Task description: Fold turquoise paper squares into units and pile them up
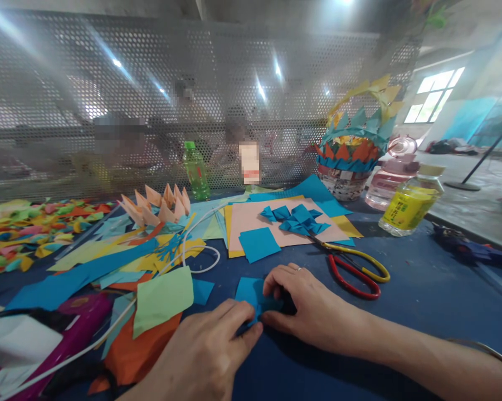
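A small piece of plain, bright blue paper (247, 289) lies at the near side of the tabletop (418, 262), around the middle between left and right, held by the fingers (239, 309) of both hands. Its far left part shows smooth and flat, with straight edges meeting at a corner. The right part is shaded and partly covered, so its folds cannot be made out.

Matt paper square (244, 288), glossy plastic bottle (197, 177), perforated metal screen (150, 61)
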### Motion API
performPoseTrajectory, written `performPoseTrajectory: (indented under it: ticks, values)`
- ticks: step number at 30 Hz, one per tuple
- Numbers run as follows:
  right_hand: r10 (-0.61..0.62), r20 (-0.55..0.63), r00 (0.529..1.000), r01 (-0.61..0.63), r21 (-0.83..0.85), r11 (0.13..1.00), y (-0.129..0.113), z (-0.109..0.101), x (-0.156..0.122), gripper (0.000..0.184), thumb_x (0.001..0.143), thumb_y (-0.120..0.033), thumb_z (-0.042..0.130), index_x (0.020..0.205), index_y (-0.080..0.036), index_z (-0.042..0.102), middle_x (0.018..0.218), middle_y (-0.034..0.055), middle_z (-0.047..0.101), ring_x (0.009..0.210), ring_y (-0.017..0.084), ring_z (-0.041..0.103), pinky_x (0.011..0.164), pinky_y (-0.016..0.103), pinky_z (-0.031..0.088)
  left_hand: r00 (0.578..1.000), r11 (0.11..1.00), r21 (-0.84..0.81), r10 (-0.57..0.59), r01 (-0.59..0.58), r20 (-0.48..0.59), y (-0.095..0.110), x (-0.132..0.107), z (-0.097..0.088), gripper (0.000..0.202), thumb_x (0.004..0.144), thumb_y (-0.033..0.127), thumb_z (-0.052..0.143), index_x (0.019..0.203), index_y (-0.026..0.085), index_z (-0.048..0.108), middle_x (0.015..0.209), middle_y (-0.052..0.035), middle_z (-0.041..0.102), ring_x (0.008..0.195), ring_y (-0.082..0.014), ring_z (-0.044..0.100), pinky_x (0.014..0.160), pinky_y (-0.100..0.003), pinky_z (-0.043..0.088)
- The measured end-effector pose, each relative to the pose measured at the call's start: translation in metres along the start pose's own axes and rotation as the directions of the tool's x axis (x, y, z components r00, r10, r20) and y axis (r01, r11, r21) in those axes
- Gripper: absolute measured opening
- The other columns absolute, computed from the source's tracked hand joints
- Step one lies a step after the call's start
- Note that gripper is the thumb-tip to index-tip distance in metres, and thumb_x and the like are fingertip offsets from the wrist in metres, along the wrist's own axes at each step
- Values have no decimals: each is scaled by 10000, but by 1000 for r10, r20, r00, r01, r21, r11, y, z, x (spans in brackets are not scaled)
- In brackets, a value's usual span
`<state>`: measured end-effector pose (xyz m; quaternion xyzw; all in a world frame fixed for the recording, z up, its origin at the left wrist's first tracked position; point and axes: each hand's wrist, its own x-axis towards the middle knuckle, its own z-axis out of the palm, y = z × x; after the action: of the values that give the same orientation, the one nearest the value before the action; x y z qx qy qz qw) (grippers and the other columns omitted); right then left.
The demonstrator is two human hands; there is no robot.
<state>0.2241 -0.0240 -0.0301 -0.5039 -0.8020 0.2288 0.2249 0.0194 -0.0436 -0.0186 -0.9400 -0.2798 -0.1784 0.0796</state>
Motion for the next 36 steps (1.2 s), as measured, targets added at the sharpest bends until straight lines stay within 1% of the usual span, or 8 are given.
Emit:
performPoseTrajectory:
  ticks: [9,15,21,26,29,31,33,36]
  values:
    - [9,85,996,-18,103,995,10,-12,0,255,754,-188,660,991,-197,567,902,24,617,854,193,537,752,313,416,995,996,-59,70,-74,-65,1,-4,0,427,823,-24,285,863,183,657,773,-40,627,633,-170,564,524,-265,472]
    - [-36,112,993,24,108,994,17,-14,3,261,760,-129,620,1006,-192,557,921,23,619,850,180,543,744,293,419,997,999,-21,35,-37,-74,5,-2,-6,439,801,-41,279,843,180,656,776,-35,651,639,-166,589,581,-269,489]
    - [67,30,997,-67,1,998,-1,-4,1,398,661,-376,782,961,-191,596,933,39,604,879,225,518,814,380,394,996,998,-16,56,-58,-73,5,0,-7,464,759,-37,263,850,162,673,794,-36,668,654,-166,616,562,-272,488]
    - [110,85,990,-117,82,990,1,-8,2,401,676,-266,748,1038,-189,594,968,50,608,909,227,521,829,385,417,995,998,19,56,-55,-81,5,0,-6,455,803,-15,255,830,176,667,823,-36,683,642,-164,626,568,-274,491]
    - [46,126,991,-67,168,984,15,-18,5,417,690,-130,674,1094,-170,576,1061,69,594,960,214,522,872,372,429,993,999,23,49,-47,-105,3,-1,-4,437,831,0,262,832,189,656,853,-33,690,648,-163,635,581,-277,489]
    - [-61,153,986,27,216,976,24,-26,8,464,688,-38,596,1132,-173,568,1135,65,565,1005,194,512,916,354,421,992,999,-10,33,-35,-121,1,-2,-3,420,841,11,277,843,198,653,869,-26,693,654,-157,642,587,-268,491]
    - [-191,246,950,128,249,960,30,-34,11,588,652,22,533,1200,-191,547,1172,51,545,1035,179,503,916,325,427,991,997,-74,12,-22,-134,0,-2,-1,393,845,26,298,843,206,647,871,-20,694,665,-151,653,587,-249,497]
    - [-257,306,917,185,246,952,32,-42,14,649,643,20,539,1254,-199,525,1193,53,531,1053,178,499,881,300,443,987,987,-161,-6,-20,-159,-2,-1,0,354,830,29,327,866,203,633,858,-19,696,652,-135,659,569,-214,503]
